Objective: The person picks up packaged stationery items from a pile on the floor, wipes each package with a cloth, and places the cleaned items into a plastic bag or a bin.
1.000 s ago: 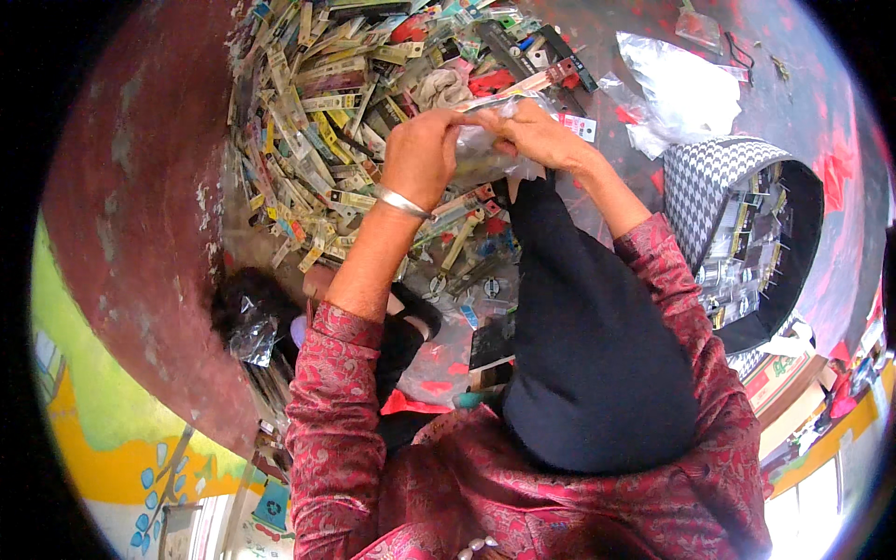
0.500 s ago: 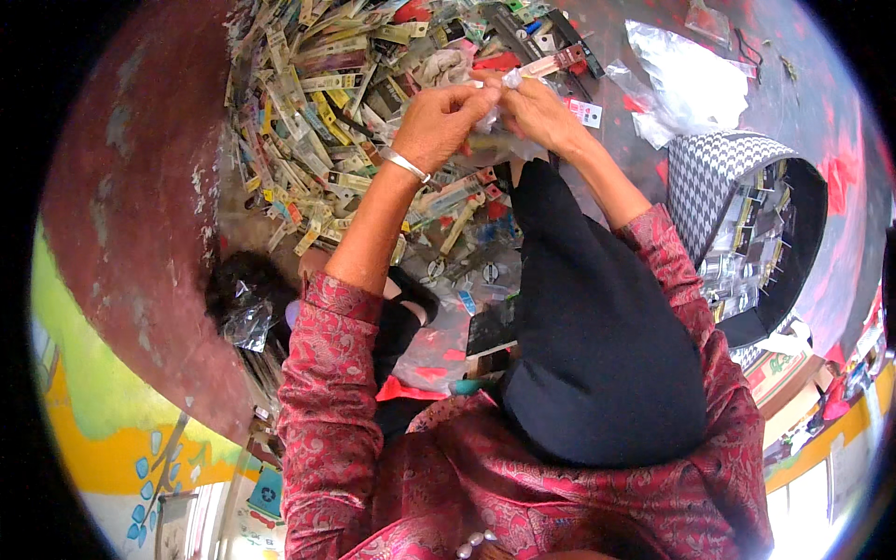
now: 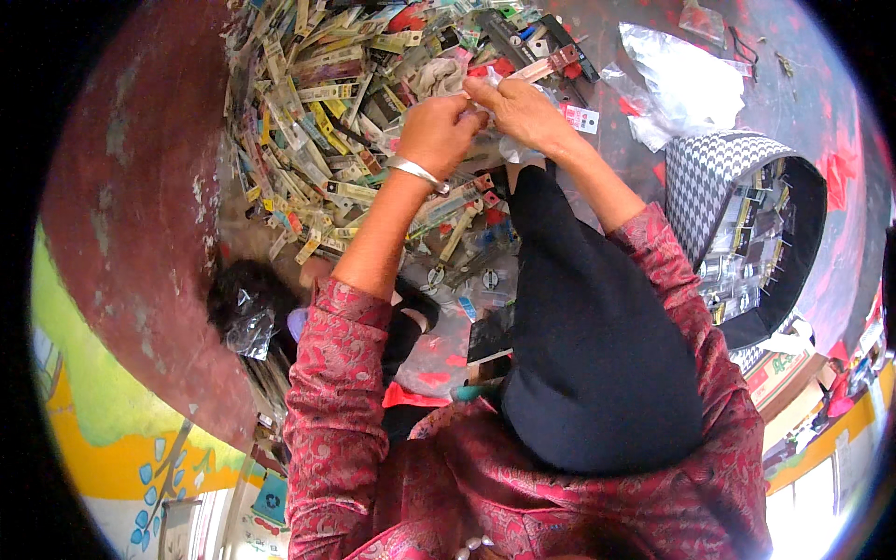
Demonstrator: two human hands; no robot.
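Both of my hands are raised close together over the right side of a heap of long, narrow packets. My right hand pinches crumpled clear plastic, apparently a bag, which shows below its palm and as a pale bit at its fingertips. My left hand, with a silver bangle on the wrist, is closed beside it, thumb and fingers curled together. Whatever lies between the left fingers is too small or hidden to make out. A packet with a reddish end lies just beyond the right hand.
To the right stands a houndstooth-patterned box with many small packages in it. A white plastic bag lies behind it. My black-clad knee rises between the arms. A dark-haired person is low at the left.
My hands have drawn slightly apart at the fingertips, the left moving a little down. The right thumb and fingers have shifted left, and less plastic shows between the hands.
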